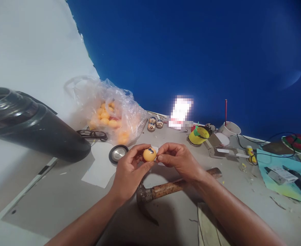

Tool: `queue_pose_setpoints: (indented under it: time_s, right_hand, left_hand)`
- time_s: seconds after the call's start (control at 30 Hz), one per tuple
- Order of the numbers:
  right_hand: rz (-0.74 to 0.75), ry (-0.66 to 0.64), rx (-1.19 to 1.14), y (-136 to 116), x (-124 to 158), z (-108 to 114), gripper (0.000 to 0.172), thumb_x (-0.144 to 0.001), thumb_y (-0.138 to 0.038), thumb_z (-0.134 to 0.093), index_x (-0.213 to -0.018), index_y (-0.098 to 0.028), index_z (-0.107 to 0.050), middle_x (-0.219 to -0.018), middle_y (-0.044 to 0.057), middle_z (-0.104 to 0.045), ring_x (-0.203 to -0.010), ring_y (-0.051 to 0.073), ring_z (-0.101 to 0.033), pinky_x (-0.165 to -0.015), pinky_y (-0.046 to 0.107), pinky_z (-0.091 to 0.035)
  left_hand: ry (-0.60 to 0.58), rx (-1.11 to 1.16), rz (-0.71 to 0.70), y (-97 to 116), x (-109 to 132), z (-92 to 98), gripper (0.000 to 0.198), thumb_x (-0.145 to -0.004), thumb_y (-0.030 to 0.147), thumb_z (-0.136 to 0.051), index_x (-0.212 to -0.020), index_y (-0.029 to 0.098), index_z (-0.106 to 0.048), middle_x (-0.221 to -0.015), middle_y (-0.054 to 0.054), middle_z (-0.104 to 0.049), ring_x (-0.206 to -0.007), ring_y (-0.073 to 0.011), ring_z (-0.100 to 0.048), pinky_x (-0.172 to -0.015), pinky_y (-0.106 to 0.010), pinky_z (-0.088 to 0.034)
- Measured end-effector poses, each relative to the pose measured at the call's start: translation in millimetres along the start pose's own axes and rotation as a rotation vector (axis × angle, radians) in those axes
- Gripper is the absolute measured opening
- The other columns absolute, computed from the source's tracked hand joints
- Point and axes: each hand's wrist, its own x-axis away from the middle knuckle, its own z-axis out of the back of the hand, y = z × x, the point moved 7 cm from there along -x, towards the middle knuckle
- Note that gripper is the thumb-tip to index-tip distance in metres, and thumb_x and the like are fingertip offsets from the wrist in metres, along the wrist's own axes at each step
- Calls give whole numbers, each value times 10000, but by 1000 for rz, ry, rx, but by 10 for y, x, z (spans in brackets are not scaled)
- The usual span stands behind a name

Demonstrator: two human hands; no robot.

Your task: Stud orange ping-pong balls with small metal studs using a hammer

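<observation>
My left hand (pixel 130 170) grips an orange ping-pong ball (pixel 148 156) between thumb and fingers. Two dark, shiny eye-like spots sit close together near the top of the ball. At the ball's right side, my right hand (pixel 182 163) has thumb and forefinger pinched together; a small pale bit shows at the fingertips, too small to name. Below both hands lies a claw hammer (pixel 167 190) with a worn wooden handle, partly hidden by my right wrist. White paper and a round silver-and-black lid (pixel 118 154) are just left of my left hand.
A clear plastic bag (pixel 130 119) of orange balls stands behind, beside glasses (pixel 92 134) and a large dark flask (pixel 45 130). Several shiny patterned balls (pixel 152 126) sit behind the hands. Rightward are a yellow pot (pixel 198 136), a white cup (pixel 231 129), and blue paper (pixel 271 167) carrying tools.
</observation>
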Motion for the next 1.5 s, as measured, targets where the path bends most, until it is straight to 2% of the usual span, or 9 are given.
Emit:
queue_pose_setpoints:
  time_s: [0.2, 0.57, 0.83, 1.1, 1.3, 1.37, 1.5]
  right_hand:
    - [-21, 9, 18, 29, 4, 2, 211, -679, -338, -873, -756, -177, -759, -675, -9, -667, -595, 93, -472, -587, 249, -378]
    - [-56, 8, 50, 34, 3, -5, 247, -683, -365, -863, -762, -166, -740, -674, -9, -659, -591, 91, -478, -592, 255, -381]
    - [-33, 12, 126, 14, 1, -14, 272, -699, -401, -847, -760, -167, -722, -702, 2, -680, -625, 109, -528, -618, 263, -418]
    - [30, 17, 198, 12, -12, -27, 231, -724, -374, -806, -751, -174, -692, -703, -3, -668, -630, 115, -547, -616, 259, -430]
    - [41, 56, 304, -11, 5, -11, 248, -708, -335, -807, -723, -181, -614, -642, -24, -621, -582, 100, -483, -525, 227, -333]
    - [19, 21, 295, 17, -4, -3, 272, -722, -360, -811, -732, -179, -608, -634, -26, -613, -574, 96, -480, -522, 225, -327]
    - [-38, -128, 97, 99, -40, -4, 341, -838, -495, -725, -801, -180, -599, -647, -20, -618, -552, 89, -477, -520, 220, -334]
  left_hand:
    - [-3, -114, -138, 55, 22, 11, 352, -747, 242, -783, -1089, 209, -708, -1085, -49, -726, -1003, -217, -700, -906, -340, -576]
    - [9, -183, -206, 60, 31, 27, 343, -771, 212, -764, -1111, 243, -730, -1109, -37, -728, -1010, -206, -706, -902, -332, -587]
    - [51, -314, -311, 90, 46, 55, 318, -781, 178, -749, -1090, 254, -758, -1124, -29, -725, -1025, -200, -691, -941, -329, -569]
    - [29, -329, -313, 114, 67, 42, 322, -774, 173, -748, -1088, 243, -770, -1098, -36, -735, -996, -199, -693, -918, -331, -581]
    - [2, -249, -252, 97, 35, 26, 322, -748, 175, -764, -1061, 249, -785, -1118, -31, -745, -1014, -207, -707, -936, -335, -588]
    - [-34, -148, -152, 45, 11, 1, 332, -727, 200, -788, -1058, 233, -781, -1100, -37, -756, -1003, -219, -724, -926, -346, -601]
    - [-84, 35, 61, -42, -6, -47, 441, -659, 256, -862, -1079, 180, -751, -1002, -55, -788, -968, -250, -754, -906, -375, -622]
